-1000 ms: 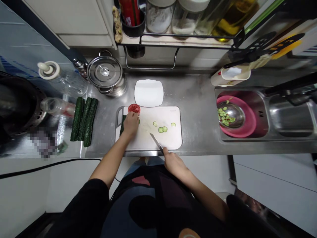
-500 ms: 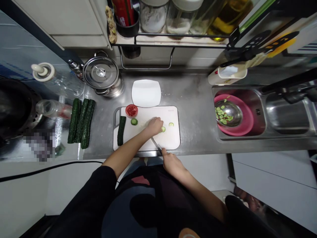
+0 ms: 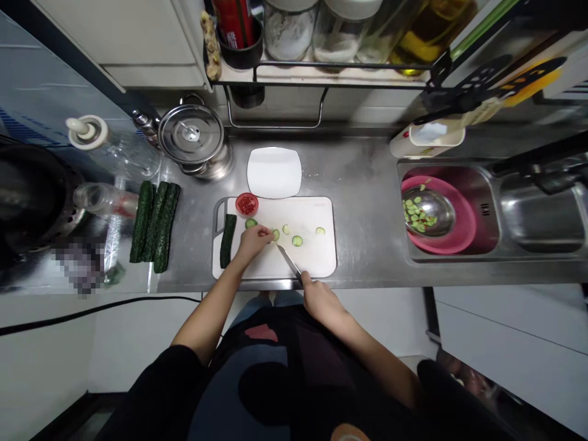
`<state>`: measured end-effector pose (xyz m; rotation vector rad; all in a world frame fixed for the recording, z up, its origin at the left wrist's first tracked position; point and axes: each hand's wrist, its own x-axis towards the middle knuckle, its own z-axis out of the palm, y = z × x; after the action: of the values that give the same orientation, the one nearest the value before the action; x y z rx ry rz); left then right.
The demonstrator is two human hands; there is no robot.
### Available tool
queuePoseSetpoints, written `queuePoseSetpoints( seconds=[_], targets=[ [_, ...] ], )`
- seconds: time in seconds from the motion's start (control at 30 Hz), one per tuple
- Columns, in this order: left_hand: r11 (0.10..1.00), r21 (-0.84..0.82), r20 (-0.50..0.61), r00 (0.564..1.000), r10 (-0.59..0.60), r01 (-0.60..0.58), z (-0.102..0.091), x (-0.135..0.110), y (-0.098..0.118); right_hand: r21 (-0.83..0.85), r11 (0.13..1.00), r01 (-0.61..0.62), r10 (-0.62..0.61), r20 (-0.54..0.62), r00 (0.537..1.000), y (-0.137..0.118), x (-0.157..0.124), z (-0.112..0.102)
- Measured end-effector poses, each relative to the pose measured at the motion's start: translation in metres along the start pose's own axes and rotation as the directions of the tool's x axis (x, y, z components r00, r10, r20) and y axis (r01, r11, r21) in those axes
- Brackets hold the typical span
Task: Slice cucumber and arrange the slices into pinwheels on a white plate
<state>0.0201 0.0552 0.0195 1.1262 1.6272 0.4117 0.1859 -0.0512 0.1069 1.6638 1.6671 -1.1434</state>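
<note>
My right hand (image 3: 321, 300) is wrapped around the handle of a kitchen knife (image 3: 288, 260), whose blade points up and left over the white cutting board (image 3: 312, 263). My left hand (image 3: 253, 242) pinches a cucumber slice (image 3: 276, 234) at its fingertips, just beyond the knife tip. To the right lie loose slices, among them a larger cucumber slice (image 3: 297, 241) and one near the board's right side (image 3: 320, 231). Behind my left hand is a green cucumber end (image 3: 250, 223). A length of cucumber (image 3: 228, 241) rests at the board's left, below a small red bowl (image 3: 247, 205) with red pieces inside.
A white plate (image 3: 274, 173) sits behind the board. Whole cucumbers (image 3: 155, 226) lie at the left, near a lidded steel pot (image 3: 192, 136). In the sink at right, a pink basin (image 3: 463, 214) holds a metal bowl (image 3: 443, 211) with slices. A jar rack (image 3: 340, 76) overhangs the back.
My left hand has moved left across the board, uncovering several cucumber slices. The knife blade now shows more fully, while my right hand stays nearly in place. The view has shifted slightly.
</note>
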Motion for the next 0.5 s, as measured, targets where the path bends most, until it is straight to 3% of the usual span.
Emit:
queuePoseSetpoints(
  seconds=[0.07,0.17,0.4,0.5],
  targets=[
    [0.991,-0.076,0.009,0.993,-0.114,0.114,-0.009,-0.001,-0.018,0.000,1.000,0.012,-0.012,-0.019,1.000,-0.001,0.002,0.001],
    [0.985,-0.076,0.025,0.988,-0.154,0.156,-0.014,-0.003,-0.030,-0.008,1.000,0.019,-0.019,-0.040,0.999,-0.003,0.006,0.001],
    [0.968,0.251,-0.065,0.998,0.001,0.016,-0.020,-0.002,-0.016,-0.046,0.999,-0.010,0.008,-0.054,0.998,-0.013,0.013,-0.004],
    [0.949,0.316,-0.066,0.997,0.028,-0.006,-0.020,-0.001,-0.013,-0.044,0.999,-0.008,0.006,-0.053,0.999,-0.017,0.014,-0.006]
  ],
)
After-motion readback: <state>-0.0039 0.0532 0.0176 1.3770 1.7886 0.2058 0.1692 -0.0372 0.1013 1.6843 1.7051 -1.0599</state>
